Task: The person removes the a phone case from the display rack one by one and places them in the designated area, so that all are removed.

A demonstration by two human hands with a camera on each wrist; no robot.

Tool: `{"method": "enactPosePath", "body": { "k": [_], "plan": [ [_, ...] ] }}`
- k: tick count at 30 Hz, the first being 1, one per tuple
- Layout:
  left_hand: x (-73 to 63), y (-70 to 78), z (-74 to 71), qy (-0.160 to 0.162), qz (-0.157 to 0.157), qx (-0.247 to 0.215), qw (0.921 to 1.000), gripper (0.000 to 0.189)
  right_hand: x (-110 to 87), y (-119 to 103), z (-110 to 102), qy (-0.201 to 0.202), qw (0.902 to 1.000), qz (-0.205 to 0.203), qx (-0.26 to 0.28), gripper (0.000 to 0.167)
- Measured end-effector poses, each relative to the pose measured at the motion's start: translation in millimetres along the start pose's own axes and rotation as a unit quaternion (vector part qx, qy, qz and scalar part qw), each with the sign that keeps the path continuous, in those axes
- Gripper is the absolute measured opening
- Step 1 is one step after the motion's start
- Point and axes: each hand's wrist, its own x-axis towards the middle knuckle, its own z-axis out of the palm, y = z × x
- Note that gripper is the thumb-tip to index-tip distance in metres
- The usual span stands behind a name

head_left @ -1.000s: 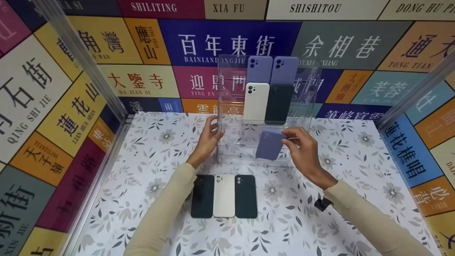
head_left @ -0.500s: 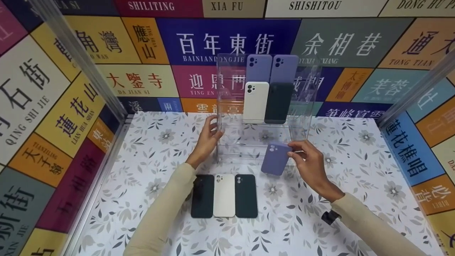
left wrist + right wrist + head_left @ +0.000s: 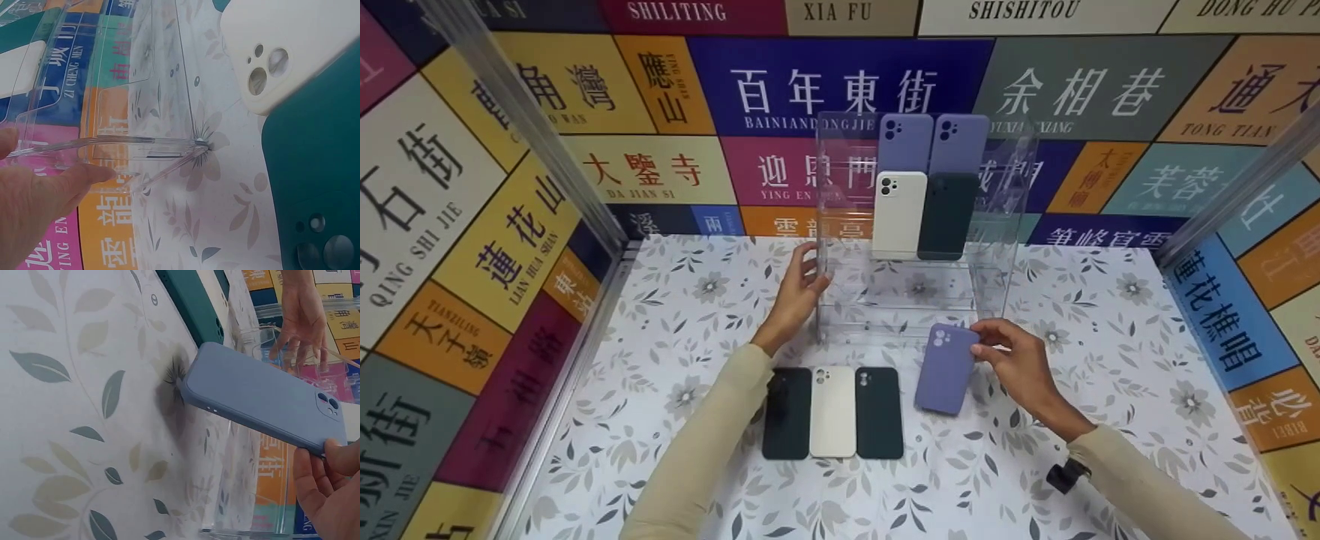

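Observation:
My right hand (image 3: 1020, 367) pinches a purple phone case (image 3: 943, 371) by its upper right edge. The case is tilted just above the table in front of the stand, and its camera cutouts show at the top in the right wrist view. My left hand (image 3: 793, 296) grips the left side panel of a clear acrylic display stand (image 3: 118, 140), thumb and fingers on either face. On the stand, two purple cases (image 3: 906, 142) stand in an upper row. Below them are a white case (image 3: 900, 217) and a dark green case (image 3: 949, 217).
Three cases lie side by side on the floral table cover (image 3: 690, 315): a dark one (image 3: 787, 416), a cream one (image 3: 833, 412) and a dark green one (image 3: 879, 416). Walls with coloured street-name panels (image 3: 840, 90) enclose the back and sides.
My right hand has drawn the purple case toward me, down and slightly right, from the stand's lower front. My left hand stays on the stand's side.

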Motion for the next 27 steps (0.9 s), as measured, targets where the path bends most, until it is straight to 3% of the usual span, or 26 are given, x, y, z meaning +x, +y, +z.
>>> {"method": "enactPosePath", "body": {
  "k": [11, 17, 27],
  "plan": [
    [-1.1, 0.6, 0.5, 0.006, 0.002, 0.004, 1.0, 0.06, -3.0, 19.7, 4.9, -0.093, 0.991, 0.09, 0.035, 0.028],
    [-1.3, 0.7, 1.0, 0.008, 0.0, 0.007, 0.9999, 0.059, -4.8, 29.1, 14.5, -0.117, 0.9833, 0.126, 0.06, 0.028],
    [-3.0, 0.7, 0.8, 0.002, 0.003, 0.006, 1.0, 0.059, -2.3, 40.5, 34.1, -0.138, 0.9829, 0.121, 0.01, 0.026]
  ]
}}
